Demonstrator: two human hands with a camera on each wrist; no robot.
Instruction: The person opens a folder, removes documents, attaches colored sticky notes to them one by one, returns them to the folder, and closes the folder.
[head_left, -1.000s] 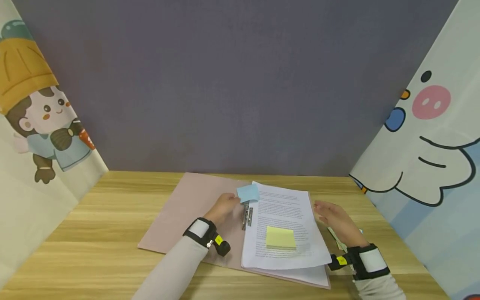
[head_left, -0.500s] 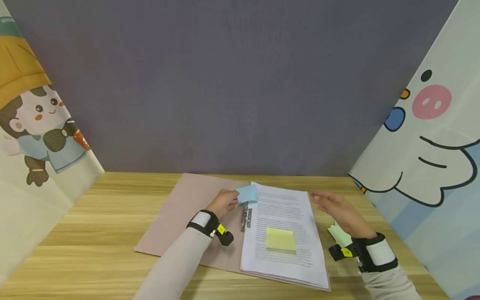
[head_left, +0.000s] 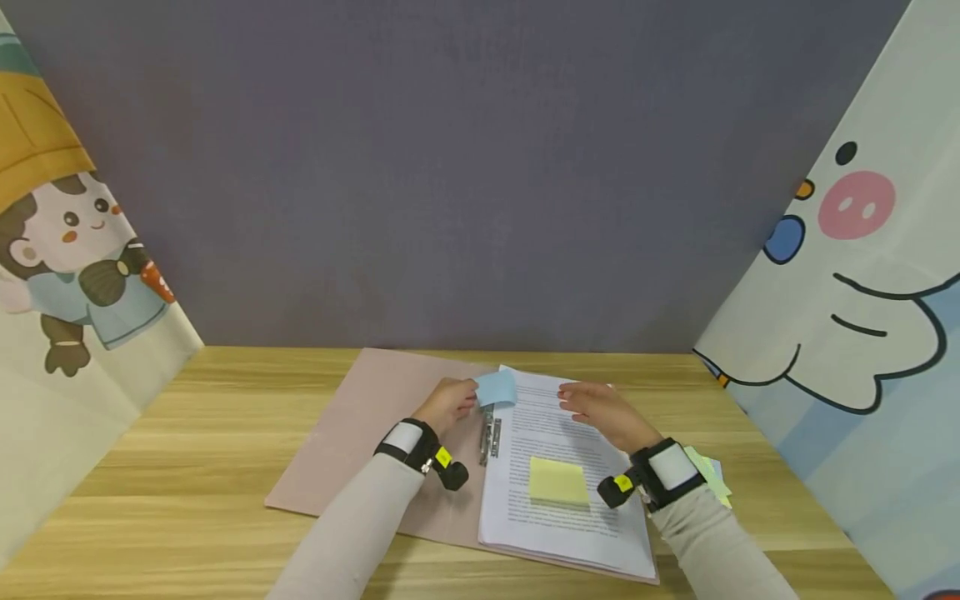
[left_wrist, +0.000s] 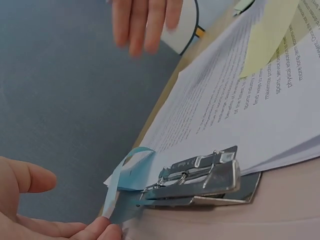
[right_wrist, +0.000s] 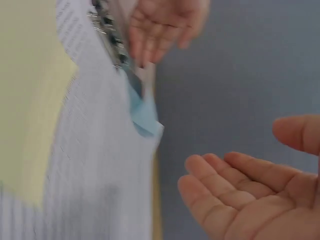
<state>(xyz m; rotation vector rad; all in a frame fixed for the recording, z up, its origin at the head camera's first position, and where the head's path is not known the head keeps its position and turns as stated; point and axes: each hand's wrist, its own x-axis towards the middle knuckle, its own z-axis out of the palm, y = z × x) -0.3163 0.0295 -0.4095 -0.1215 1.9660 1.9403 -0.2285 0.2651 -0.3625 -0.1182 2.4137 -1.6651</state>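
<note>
A light blue sticky note (head_left: 496, 388) lies at the top left corner of the printed sheets (head_left: 517, 517), which sit in an open pink folder (head_left: 352, 442). My left hand (head_left: 449, 404) is at the note's left edge. In the left wrist view the fingertips (left_wrist: 107, 231) touch the curled end of the blue note, and the thumb stands apart from them. A metal clip (left_wrist: 200, 180) is on the folder beside the sheets. My right hand (head_left: 603, 410) hovers over the upper right of the sheets, its fingers extended and holding nothing, thumb apart in the right wrist view.
A yellow sticky pad (head_left: 558, 482) lies on the lower part of the sheets. Several pale green and blue notes (head_left: 711, 475) lie on the wooden table (head_left: 187, 450) to the right, partly behind my right wrist. A grey panel (head_left: 450, 183) stands at the back.
My right hand has moved left from beside the folder to over the sheets. The lifted lower edge of the top sheets has settled flat. My left hand stays by the blue sticky note.
</note>
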